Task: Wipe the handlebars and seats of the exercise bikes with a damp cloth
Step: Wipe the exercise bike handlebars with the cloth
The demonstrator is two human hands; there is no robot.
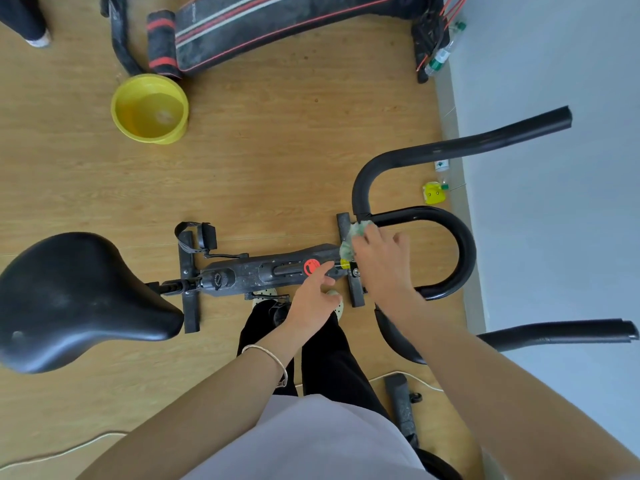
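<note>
I look straight down on a black exercise bike. Its black saddle (76, 299) is at the left, and its looped black handlebars (464, 251) are at the right. My right hand (381, 261) presses a pale green cloth (351, 239) onto the centre of the handlebars, where the bars meet the stem. My left hand (313, 299) hovers with fingers spread just above the bike frame (263, 271), beside a red sticker, and holds nothing.
A yellow bucket (150, 109) with water stands on the wooden floor at the upper left. A black bench with red stripes (263, 26) lies along the top. Bottles and a yellow item (434, 192) sit by the grey wall at the right. A white cable crosses the floor near my legs.
</note>
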